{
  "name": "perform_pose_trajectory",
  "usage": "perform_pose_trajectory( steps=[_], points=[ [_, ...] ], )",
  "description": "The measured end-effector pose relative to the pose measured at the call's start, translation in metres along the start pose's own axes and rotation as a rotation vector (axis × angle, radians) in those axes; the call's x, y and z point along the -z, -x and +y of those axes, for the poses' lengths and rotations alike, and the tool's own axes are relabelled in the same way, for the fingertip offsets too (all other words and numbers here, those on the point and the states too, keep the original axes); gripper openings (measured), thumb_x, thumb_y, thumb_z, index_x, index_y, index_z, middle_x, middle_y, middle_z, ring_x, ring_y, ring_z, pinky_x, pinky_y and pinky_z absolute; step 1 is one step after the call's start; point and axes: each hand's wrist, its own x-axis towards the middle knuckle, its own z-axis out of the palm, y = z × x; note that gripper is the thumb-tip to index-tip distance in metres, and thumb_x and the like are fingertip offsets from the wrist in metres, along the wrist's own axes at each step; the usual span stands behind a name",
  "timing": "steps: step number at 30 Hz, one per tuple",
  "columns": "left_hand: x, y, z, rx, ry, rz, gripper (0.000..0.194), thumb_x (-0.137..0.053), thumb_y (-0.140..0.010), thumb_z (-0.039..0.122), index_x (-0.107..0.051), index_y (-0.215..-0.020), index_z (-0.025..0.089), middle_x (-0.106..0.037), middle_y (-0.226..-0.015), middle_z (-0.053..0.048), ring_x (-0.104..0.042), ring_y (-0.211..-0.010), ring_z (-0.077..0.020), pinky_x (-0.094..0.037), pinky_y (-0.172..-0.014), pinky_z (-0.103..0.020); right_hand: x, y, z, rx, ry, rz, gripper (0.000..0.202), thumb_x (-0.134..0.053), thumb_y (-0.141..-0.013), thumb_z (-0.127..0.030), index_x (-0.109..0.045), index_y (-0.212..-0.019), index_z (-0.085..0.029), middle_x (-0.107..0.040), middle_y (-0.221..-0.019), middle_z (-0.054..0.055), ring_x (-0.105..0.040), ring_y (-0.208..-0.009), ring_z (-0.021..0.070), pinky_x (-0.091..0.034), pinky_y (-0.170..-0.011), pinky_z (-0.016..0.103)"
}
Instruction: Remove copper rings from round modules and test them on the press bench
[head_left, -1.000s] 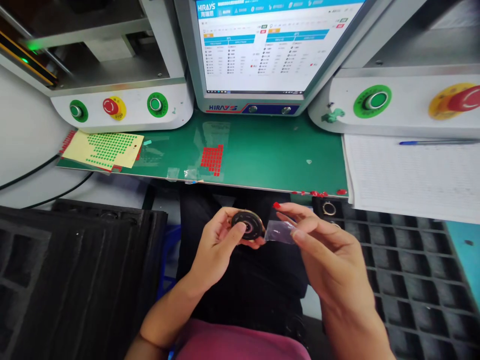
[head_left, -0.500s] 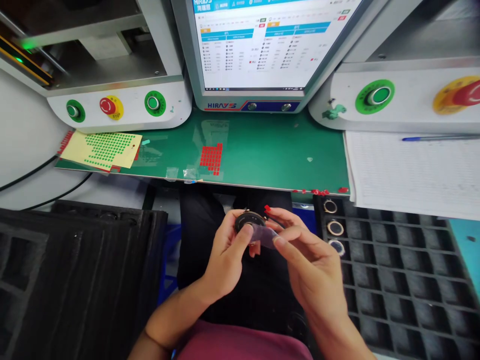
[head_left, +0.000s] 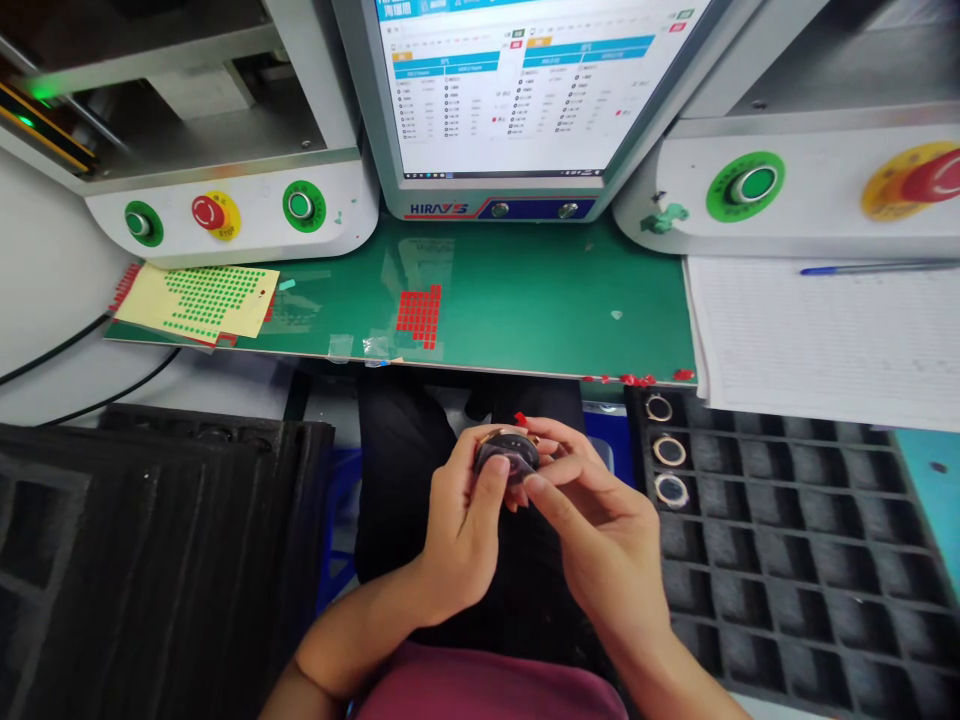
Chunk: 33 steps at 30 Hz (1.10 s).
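The left hand (head_left: 465,525) curls closed around the disc (head_left: 517,443) above the lap (head_left: 397,480), thumb laid across its face. The right hand (head_left: 611,530), angled inward, pinches the film (head_left: 519,469) over the disc, fingers bent.

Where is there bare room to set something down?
A mostly bare patch of green tabletop lies below the grey-framed monitor, between red square stickers and white lined papers. Red scraps dot its front edge; a yellow green-dotted sheet crowds the left end.

Black disc (head_left: 523,443) and clear film (head_left: 519,470) between fingers (head_left: 489,490)
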Motion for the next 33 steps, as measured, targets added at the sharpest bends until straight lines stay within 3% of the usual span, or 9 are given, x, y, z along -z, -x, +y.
perform_pose_trajectory(
  steps=[5, 9, 12, 14, 17, 22, 25, 28, 33],
  points=[
    [0.003, 0.000, -0.002, -0.047, -0.178, 0.043, 0.027, -0.048, -0.101, 0.039, -0.064, -0.107, 0.018, -0.076, -0.097, -0.007, -0.063, -0.065, -0.0100, -0.053, -0.061, -0.019, -0.003, -0.002, 0.007, 0.040, -0.004, 0.177, 0.018, -0.081, -0.071, -0.019, -0.063, -0.076, -0.023, -0.065, -0.116, 0.003, -0.064, -0.106, 0.0201, -0.050, -0.094, 0.036],
    [0.006, 0.001, -0.006, -0.110, -0.316, 0.024, 0.024, -0.053, -0.099, 0.031, -0.068, -0.116, 0.022, -0.072, -0.123, -0.006, -0.070, -0.101, -0.0149, -0.055, -0.088, -0.021, 0.005, -0.010, 0.007, 0.038, 0.013, 0.025, 0.025, -0.082, -0.072, -0.023, -0.068, -0.092, -0.026, -0.065, -0.123, 0.005, -0.063, -0.115, 0.0217, -0.046, -0.104, 0.041],
    [0.008, -0.001, -0.017, -0.065, -0.268, -0.044, 0.029, -0.056, -0.097, 0.034, -0.069, -0.121, 0.024, -0.065, -0.136, -0.006, -0.066, -0.117, -0.0207, -0.054, -0.097, -0.026, 0.019, -0.014, 0.008, 0.066, 0.070, -0.087, 0.022, -0.080, -0.077, -0.041, -0.069, -0.082, -0.023, -0.068, -0.121, 0.006, -0.065, -0.115, 0.0233, -0.049, -0.103, 0.042],
    [0.007, -0.005, -0.025, 0.055, -0.197, -0.159, 0.036, -0.051, -0.099, 0.042, -0.071, -0.121, 0.021, -0.066, -0.134, -0.008, -0.067, -0.113, -0.0239, -0.056, -0.093, -0.030, 0.035, -0.013, 0.014, 0.103, 0.128, -0.081, 0.034, -0.074, -0.080, -0.055, -0.067, -0.073, -0.022, -0.071, -0.116, 0.007, -0.069, -0.106, 0.0234, -0.056, -0.092, 0.040],
    [0.004, -0.013, -0.033, 0.226, -0.172, -0.318, 0.051, -0.039, -0.101, 0.052, -0.068, -0.127, 0.020, -0.063, -0.138, -0.011, -0.070, -0.100, -0.0236, -0.059, -0.080, -0.033, 0.074, -0.001, 0.034, 0.131, 0.288, 0.109, 0.038, -0.072, -0.081, -0.058, -0.066, -0.070, -0.022, -0.071, -0.115, 0.007, -0.069, -0.102, 0.0239, -0.056, -0.089, 0.041],
    [0.001, -0.030, -0.038, 0.264, -0.370, -0.304, 0.045, -0.047, -0.098, 0.052, -0.069, -0.122, 0.022, -0.067, -0.131, -0.008, -0.069, -0.095, -0.0194, -0.058, -0.081, -0.029, 0.171, 0.026, 0.097, 0.053, 0.775, 0.614, 0.029, -0.065, -0.090, -0.044, -0.064, -0.074, -0.019, -0.065, -0.121, 0.012, -0.053, -0.125, 0.0303, -0.036, -0.109, 0.057],
    [0.000, -0.037, -0.041, 0.274, -0.427, -0.326, 0.044, -0.051, -0.095, 0.054, -0.071, -0.116, 0.022, -0.071, -0.122, -0.008, -0.069, -0.093, -0.0197, -0.059, -0.079, -0.030, 0.211, 0.036, 0.134, -0.063, 1.050, 0.705, 0.023, -0.065, -0.092, -0.038, -0.066, -0.091, -0.015, -0.064, -0.120, 0.010, -0.052, -0.125, 0.0280, -0.035, -0.110, 0.056],
    [-0.002, -0.038, -0.041, 0.285, -0.510, -0.370, 0.042, -0.053, -0.093, 0.055, -0.072, -0.113, 0.022, -0.072, -0.119, -0.007, -0.069, -0.093, -0.0197, -0.059, -0.083, -0.030, 0.226, 0.037, 0.162, -0.157, 1.245, 0.687, 0.026, -0.064, -0.094, -0.036, -0.065, -0.109, -0.015, -0.062, -0.125, 0.009, -0.054, -0.123, 0.0264, -0.040, -0.108, 0.053],
    [-0.001, -0.036, -0.038, 0.319, -0.577, -0.386, 0.043, -0.053, -0.091, 0.054, -0.071, -0.111, 0.021, -0.073, -0.116, -0.010, -0.071, -0.094, -0.0220, -0.060, -0.086, -0.034, 0.226, 0.028, 0.183, -0.238, 1.385, 0.661, 0.030, -0.064, -0.094, -0.034, -0.063, -0.117, -0.016, -0.059, -0.132, 0.010, -0.052, -0.127, 0.0282, -0.040, -0.109, 0.056]
  ],
)
